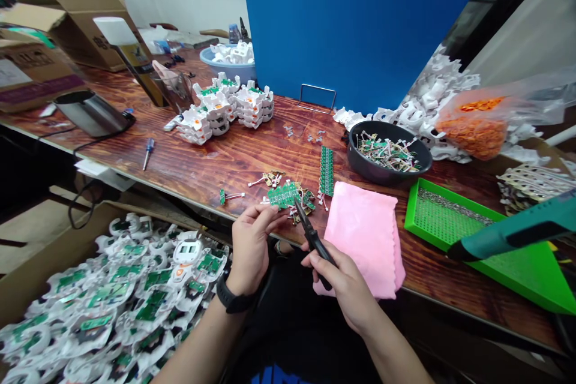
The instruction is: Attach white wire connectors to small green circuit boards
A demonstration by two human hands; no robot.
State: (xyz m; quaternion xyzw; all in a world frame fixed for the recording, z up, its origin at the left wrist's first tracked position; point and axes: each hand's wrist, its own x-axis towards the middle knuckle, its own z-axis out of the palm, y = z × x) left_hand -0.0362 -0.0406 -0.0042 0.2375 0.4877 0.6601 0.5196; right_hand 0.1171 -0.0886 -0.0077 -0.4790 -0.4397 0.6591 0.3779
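Note:
Between the fingertips of my left hand (252,240) is the edge of a green circuit board panel (284,194), just above the wooden table. My right hand (339,276) is wrapped round a pair of black-handled pliers (312,234), whose jaws point at the panel's right end. Small loose boards with wires (306,204) lie beneath and beside the panel. One small wired board (222,195) sits apart to the left. Behind the jaws stands another long green panel (326,171) flat on the table. A folded pink cloth (360,234) lies beside my right hand.
A black bowl (389,175) holds wired boards. Right of it are a green tray (445,240) and a teal electric screwdriver (517,231). White housings (207,117) stand stacked at the back; a box of assembled housings (112,288) is lower left. A blue panel (351,24) rises behind.

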